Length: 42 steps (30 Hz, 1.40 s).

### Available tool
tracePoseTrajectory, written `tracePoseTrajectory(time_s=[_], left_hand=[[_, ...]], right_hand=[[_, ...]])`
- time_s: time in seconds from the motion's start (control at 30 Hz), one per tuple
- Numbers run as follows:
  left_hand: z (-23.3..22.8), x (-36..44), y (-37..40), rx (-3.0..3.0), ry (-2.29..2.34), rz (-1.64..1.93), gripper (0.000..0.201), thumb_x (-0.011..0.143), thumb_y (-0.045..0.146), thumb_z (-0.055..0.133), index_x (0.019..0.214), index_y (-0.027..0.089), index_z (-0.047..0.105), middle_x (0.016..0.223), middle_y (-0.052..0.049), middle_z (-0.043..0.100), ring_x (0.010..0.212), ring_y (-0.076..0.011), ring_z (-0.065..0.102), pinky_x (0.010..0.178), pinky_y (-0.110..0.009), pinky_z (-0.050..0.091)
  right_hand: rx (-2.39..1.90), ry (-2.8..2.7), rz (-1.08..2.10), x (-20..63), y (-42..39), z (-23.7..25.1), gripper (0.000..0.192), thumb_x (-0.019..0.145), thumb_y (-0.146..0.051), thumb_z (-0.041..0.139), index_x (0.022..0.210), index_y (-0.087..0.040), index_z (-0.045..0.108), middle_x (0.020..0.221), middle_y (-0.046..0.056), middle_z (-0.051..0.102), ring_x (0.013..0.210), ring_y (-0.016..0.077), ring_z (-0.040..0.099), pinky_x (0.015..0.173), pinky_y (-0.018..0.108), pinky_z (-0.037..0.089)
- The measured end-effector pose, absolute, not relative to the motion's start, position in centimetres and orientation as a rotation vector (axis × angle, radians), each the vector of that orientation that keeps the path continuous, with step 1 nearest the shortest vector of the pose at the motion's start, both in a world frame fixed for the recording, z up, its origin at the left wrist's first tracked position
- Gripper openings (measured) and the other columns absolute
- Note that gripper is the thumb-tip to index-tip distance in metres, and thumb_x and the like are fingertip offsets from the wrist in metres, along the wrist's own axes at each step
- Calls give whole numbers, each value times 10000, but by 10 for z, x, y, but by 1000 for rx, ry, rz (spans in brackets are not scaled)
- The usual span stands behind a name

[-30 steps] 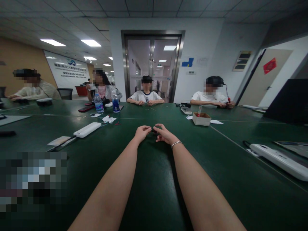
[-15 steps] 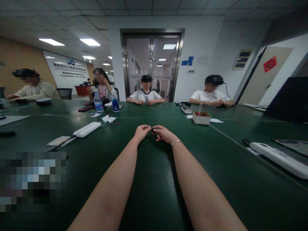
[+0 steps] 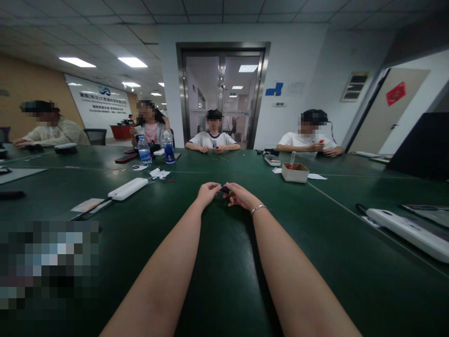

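Both my arms stretch far out over the dark green table (image 3: 224, 281). My left hand (image 3: 207, 193) and my right hand (image 3: 240, 195) meet at their fingertips and pinch a small dark object (image 3: 225, 190) between them, just above the tabletop. The object is too small to make out. A thin silver bracelet (image 3: 258, 209) circles my right wrist.
A white power strip (image 3: 126, 188) with paper lies to the left, another power strip (image 3: 409, 232) to the right. A small cardboard box (image 3: 295, 172) and two water bottles (image 3: 144, 150) stand farther back. Several people sit along the far side, before glass doors.
My hands stay together at the same spot; the fingers shift slightly around the small dark object. A person at the far right has raised a hand.
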<state>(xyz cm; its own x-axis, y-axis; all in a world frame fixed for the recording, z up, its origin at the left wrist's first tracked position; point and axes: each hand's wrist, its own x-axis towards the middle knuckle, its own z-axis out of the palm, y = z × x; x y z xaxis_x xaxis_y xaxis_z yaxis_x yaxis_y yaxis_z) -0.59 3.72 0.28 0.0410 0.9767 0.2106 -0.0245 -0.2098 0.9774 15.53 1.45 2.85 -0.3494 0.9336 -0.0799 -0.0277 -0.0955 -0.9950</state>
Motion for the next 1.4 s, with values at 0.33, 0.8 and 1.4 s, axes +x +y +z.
tracePoseTrajectory(time_s=[0.33, 0.8, 1.4], left_hand=[[4, -6, 37, 1351, 1057, 1342, 168, 673, 213, 690, 815, 126, 661, 762, -63, 667, 686, -142, 603, 700, -296, 477], [8, -4, 33, 1343, 1098, 1347, 118, 693, 166, 665, 802, 123, 658, 745, -50, 662, 671, -125, 600, 665, -262, 470], [7, -4, 35, 1352, 1080, 1328, 175, 674, 201, 695, 822, 118, 651, 792, -72, 661, 717, -142, 606, 686, -286, 484]], right_hand=[[-1071, -1351, 1557, 155, 13, 30, 153, 909, -284, 476, 997, -161, 502, 644, -2, 578, 363, 45, 437, 456, 258, 546], [-1007, -1253, 1565, 156, 11, 32, 184, 844, -98, 559, 1010, -165, 517, 671, -27, 569, 394, 38, 465, 542, 276, 571], [-945, -1201, 1607, 159, 14, 26, 73, 899, -110, 482, 933, -112, 547, 632, 37, 625, 395, 43, 463, 566, 255, 567]])
